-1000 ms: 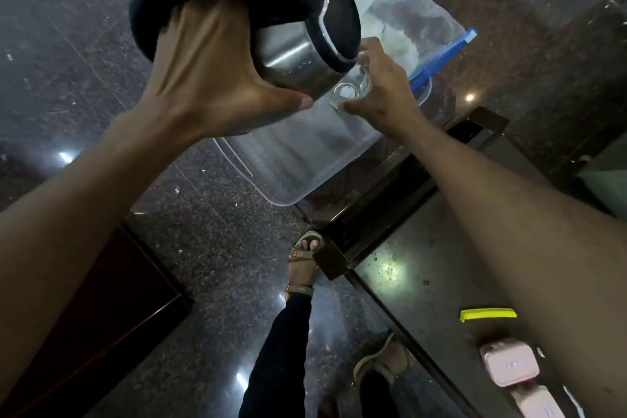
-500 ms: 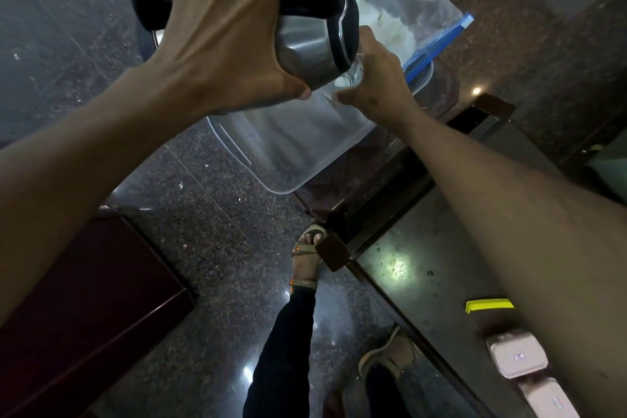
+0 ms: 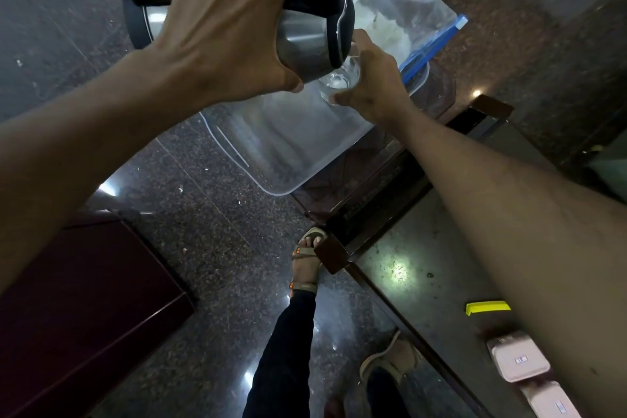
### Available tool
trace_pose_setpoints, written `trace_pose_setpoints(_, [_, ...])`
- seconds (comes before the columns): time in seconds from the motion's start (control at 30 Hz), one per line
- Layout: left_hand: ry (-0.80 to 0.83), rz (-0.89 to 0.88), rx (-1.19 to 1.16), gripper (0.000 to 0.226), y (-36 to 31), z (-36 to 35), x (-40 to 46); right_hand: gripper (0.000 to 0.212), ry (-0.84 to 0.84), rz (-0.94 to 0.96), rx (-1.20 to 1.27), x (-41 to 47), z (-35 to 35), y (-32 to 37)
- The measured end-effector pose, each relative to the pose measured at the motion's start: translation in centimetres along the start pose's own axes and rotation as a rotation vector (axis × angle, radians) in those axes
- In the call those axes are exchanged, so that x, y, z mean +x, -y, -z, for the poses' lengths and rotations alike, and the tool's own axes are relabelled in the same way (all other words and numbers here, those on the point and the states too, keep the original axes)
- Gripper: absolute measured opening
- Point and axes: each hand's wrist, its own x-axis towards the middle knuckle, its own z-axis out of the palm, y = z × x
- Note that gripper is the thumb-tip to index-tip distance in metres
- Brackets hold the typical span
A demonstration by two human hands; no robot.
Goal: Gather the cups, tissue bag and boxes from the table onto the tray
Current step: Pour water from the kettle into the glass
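Observation:
My left hand [image 3: 224, 44] grips a steel kettle [image 3: 305, 41] with a black top by its handle and tilts it, spout down. My right hand [image 3: 373, 88] holds a clear glass cup [image 3: 341, 80] just under the kettle's rim, over the clear plastic tray [image 3: 288, 146]. A clear tissue bag [image 3: 390, 7] with a blue zip strip lies at the tray's far end. Two pale pink boxes [image 3: 519, 358] sit on the dark table at the lower right, partly behind my right forearm.
A dark table [image 3: 417, 282] with a wooden frame runs along the right, with a yellow strip [image 3: 487, 307] on it. A dark red cabinet [image 3: 78, 309] stands at the lower left. My legs and sandalled feet [image 3: 305, 258] are on the speckled floor.
The kettle has tipped further and moved up and right over the cup. My right hand keeps the cup under its rim.

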Motion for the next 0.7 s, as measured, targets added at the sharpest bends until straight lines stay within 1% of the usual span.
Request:
trace_pose_setpoints(0.1, [0.000, -0.009, 0.000, 0.102, 0.36, -0.18, 0.31, 0.086, 0.001, 0.004, 0.013, -0.09, 0.04, 0.02])
trace_pose_setpoints(0.27, [-0.020, -0.003, 0.017, 0.098, 0.19, -0.07, 0.17, 0.087, -0.018, -0.007, 0.022, -0.10, -0.03, -0.16])
trace_pose_setpoints(0.57, [-0.002, 0.009, 0.051, 0.102, -0.11, -0.28, 0.16, 0.088, -0.015, -0.006, 0.034, -0.04, -0.06, -0.42])
trace_pose_setpoints(0.7, [-0.002, 0.015, 0.068, 0.100, -0.18, -0.32, 0.17, 0.087, -0.008, 0.006, 0.040, -0.10, 0.03, -0.55])
